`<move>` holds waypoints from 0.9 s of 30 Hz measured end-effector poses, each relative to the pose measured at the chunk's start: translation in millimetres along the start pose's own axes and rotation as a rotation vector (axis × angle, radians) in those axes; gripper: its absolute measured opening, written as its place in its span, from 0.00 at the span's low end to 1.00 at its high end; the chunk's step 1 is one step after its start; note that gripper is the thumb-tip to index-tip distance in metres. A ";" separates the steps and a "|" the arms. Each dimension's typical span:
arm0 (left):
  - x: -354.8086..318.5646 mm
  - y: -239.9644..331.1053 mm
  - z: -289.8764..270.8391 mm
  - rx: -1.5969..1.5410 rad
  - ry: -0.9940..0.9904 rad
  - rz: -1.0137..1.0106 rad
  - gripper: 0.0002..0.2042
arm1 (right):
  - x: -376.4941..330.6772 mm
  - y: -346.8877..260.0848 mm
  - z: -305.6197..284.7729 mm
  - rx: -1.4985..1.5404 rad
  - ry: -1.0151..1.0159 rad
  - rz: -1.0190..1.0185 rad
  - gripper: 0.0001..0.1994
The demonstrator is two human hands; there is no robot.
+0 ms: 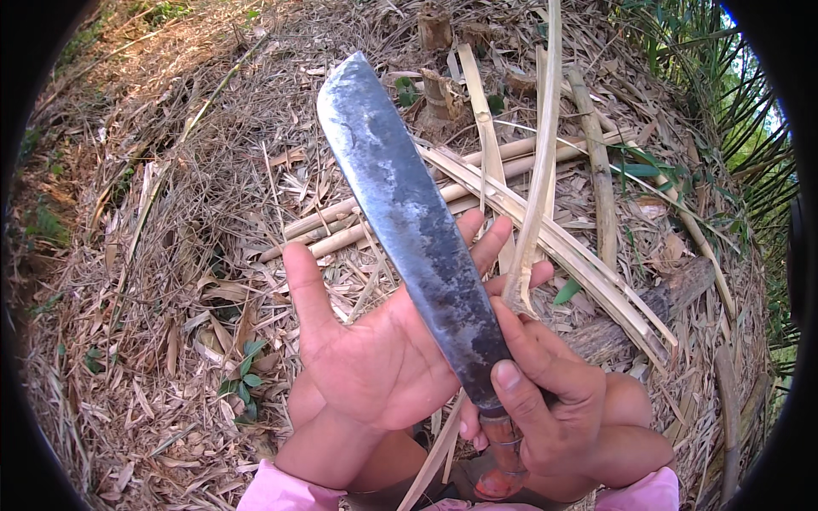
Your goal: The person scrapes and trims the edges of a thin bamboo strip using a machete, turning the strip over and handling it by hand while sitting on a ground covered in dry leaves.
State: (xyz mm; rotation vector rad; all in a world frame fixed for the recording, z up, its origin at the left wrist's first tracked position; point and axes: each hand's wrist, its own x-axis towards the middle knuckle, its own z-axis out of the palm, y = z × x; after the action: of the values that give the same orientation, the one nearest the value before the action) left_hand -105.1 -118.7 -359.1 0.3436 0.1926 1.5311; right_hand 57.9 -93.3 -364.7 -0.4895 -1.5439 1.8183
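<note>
Across the middle of the view, over the upturned left hand (371, 366), slants a machete (409, 226), its tip up and leftward; that palm is spread open, gripping nothing. The right hand (558, 409) grips the machete just above its handle (507, 451), thumb against the metal. No cut is under way. Beyond, pale strips (562, 244) already lie split, while a rounded pole (597, 162) looks whole; how much is left cannot be told. Dry litter (183, 375) spreads around.

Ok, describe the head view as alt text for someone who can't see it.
A dark machete slants up-left, held in the grip of the right hand where blade meets handle, before the open left hand. Pale split strips and poles lie beyond on dry litter.
</note>
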 end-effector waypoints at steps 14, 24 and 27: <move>0.2 2.2 -5.6 0.049 -0.050 -0.010 0.59 | 0.9 -4.1 6.7 0.096 0.094 0.054 0.21; -0.1 -0.4 -0.8 0.000 -0.017 0.005 0.59 | -1.0 0.6 1.0 -0.008 -0.002 0.008 0.22; -0.4 0.0 0.7 0.010 -0.004 0.002 0.59 | 0.5 -3.9 6.3 0.014 0.078 0.024 0.20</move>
State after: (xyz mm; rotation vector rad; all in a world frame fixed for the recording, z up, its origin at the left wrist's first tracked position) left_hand -104.9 -119.1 -358.5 0.3549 0.1973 1.5316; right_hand 54.3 -97.3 -359.4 -0.5686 -1.4777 1.8050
